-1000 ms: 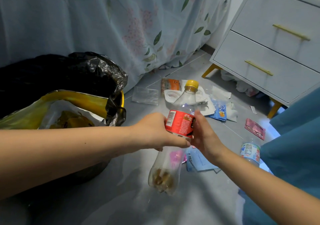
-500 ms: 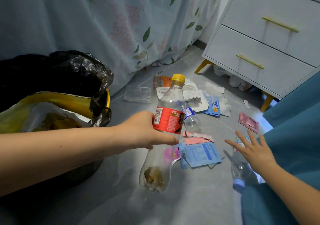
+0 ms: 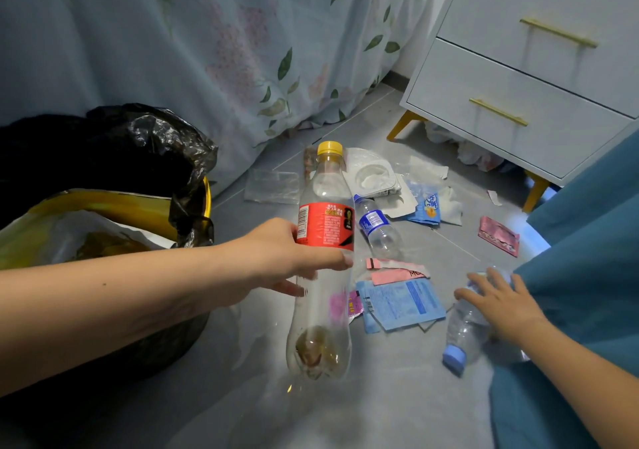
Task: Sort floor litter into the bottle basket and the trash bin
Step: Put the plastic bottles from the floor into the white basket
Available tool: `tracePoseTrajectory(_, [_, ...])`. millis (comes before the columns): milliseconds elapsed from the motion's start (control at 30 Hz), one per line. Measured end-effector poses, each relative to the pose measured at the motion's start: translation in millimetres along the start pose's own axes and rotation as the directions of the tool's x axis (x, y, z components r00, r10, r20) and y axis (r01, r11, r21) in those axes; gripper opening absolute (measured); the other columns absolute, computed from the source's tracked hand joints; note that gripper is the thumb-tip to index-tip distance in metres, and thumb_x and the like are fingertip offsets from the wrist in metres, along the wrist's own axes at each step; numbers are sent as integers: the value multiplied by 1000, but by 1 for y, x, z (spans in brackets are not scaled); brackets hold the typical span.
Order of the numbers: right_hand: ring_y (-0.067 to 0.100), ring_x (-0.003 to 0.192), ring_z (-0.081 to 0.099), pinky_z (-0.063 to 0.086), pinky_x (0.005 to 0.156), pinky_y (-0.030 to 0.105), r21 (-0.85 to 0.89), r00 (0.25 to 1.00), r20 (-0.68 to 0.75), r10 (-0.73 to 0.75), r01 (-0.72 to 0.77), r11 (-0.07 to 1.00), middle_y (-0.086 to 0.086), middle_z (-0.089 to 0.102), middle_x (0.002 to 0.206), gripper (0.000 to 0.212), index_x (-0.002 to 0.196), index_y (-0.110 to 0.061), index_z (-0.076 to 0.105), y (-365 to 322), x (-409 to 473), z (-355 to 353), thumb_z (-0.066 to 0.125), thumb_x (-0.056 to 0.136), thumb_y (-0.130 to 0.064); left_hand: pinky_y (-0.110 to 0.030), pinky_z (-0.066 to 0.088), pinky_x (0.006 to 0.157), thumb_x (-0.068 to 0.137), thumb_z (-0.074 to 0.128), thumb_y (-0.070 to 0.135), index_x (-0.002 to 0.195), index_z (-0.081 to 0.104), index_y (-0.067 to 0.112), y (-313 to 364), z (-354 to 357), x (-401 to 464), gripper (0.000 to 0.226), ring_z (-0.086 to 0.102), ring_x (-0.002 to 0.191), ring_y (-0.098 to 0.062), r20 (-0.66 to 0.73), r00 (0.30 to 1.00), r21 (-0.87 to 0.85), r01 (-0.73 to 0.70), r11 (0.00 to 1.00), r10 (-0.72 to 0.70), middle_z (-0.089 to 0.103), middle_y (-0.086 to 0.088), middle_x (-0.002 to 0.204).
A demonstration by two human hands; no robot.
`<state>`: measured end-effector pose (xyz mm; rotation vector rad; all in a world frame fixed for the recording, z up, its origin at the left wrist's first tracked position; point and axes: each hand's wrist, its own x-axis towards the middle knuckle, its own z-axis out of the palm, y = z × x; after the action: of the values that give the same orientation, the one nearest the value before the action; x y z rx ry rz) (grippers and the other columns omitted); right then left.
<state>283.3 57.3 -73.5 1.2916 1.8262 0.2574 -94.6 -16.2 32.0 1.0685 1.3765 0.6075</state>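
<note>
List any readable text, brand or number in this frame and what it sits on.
"MO": cut-off black letters on the pink strip; the rest is hidden.
Red-label bottle in the left hand: barcode and print, too small to read.
Small bottle, blue label: blurred.
Blue packet: print unreadable.
Blue-and-white sachet: large characters, blurred.
Pink wrapper: unreadable.

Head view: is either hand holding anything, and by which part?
The left hand grips the red-label bottle around its middle, at the label's lower edge. The right hand rests on the blue-capped bottle lying on the floor, not lifting it.
</note>
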Motion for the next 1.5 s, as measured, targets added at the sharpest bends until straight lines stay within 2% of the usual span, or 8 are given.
tracePoseTrajectory(167, [19, 119, 45, 29, 102, 28, 261, 964, -107, -244, 264, 929, -9, 53, 116, 66, 114, -35, 38, -8, -4, -13, 65, 59, -58, -23, 58, 61, 61, 83, 39, 91, 67, 21, 1, -1, -1, 38, 67, 80, -13, -30, 1000, 24, -2, 1000, 3, 69, -5, 86])
tracePoseTrajectory(267, [12, 79, 53, 38, 64, 17, 613, 960, -212, -180, 274, 741, -12, 55, 88, 55, 94, -32, 35, -16, -12, -27, 67, 55, -53, -22, 58, 60, 63, 83, 37, 87, 66, 22, 3, -2, -6, 33, 65, 79, -12, -59, 998, 47, -22, 999, 25, 67, -3, 81])
tracePoseTrajectory(400, [16, 81, 60, 48, 67, 22, 852, 957, -289, 24, 245, 463, -11, 60, 94, 62, 102, -34, 41, -24, -18, -54, 79, 55, -47, -25, 59, 65, 61, 84, 37, 89, 69, 20, 7, -8, -18, 36, 66, 81, -13, -74, 995, 69, -67, 995, 72, 67, -2, 81])
tracePoseTrajectory(600, [6, 98, 61, 47, 78, 24, 924, 911, -382, 153, 375, 75, -14, 61, 106, 49, 102, -38, 54, -44, -27, -108, 82, 63, -49, -23, 58, 61, 52, 87, 40, 85, 74, 18, 17, -24, -59, 42, 68, 75, -8, -19, 988, 64, -155, 986, 156, 72, -8, 80])
tracePoseTrajectory(833, [14, 71, 70, 52, 62, 30, 784, 899, -420, 122, 427, -450, -1, 71, 84, 48, 100, -22, 58, -72, -62, -199, 70, 67, -53, -24, 56, 56, 40, 84, 43, 77, 78, 35, 38, -70, -111, 39, 74, 81, -11, -75, 969, -99, -242, 965, 235, 77, 6, 80])
tracePoseTrajectory(1233, [14, 61, 68, 56, 53, 23, 619, 776, -630, 7, 508, -599, 1, 69, 72, 34, 74, -28, 71, -116, -124, -292, 69, 55, -57, -27, 58, 65, 50, 82, 43, 89, 79, 31, 23, -194, -222, 41, 73, 91, -11, -537, 773, -44, -426, 904, 338, 77, 8, 95])
tracePoseTrajectory(1367, [13, 59, 69, 55, 52, 21, 592, 728, -682, -69, 495, -636, 0, 72, 70, 28, 70, -28, 73, -141, -140, -312, 66, 61, -52, -29, 58, 67, 34, 87, 53, 95, 78, 29, -14, -199, -259, 66, 73, 90, -12, -593, 746, -35, -400, 916, 303, 76, 6, 100])
tracePoseTrajectory(1500, [23, 66, 70, 57, 59, 30, 612, 680, -717, -156, 505, -609, 14, 68, 82, 62, 89, -13, 66, -164, -153, -326, 75, 51, -61, -29, 60, 70, 47, 81, 40, 91, 79, 27, -41, -196, -284, 46, 72, 91, -12, -652, 728, -99, -356, 929, 210, 76, 4, 95])
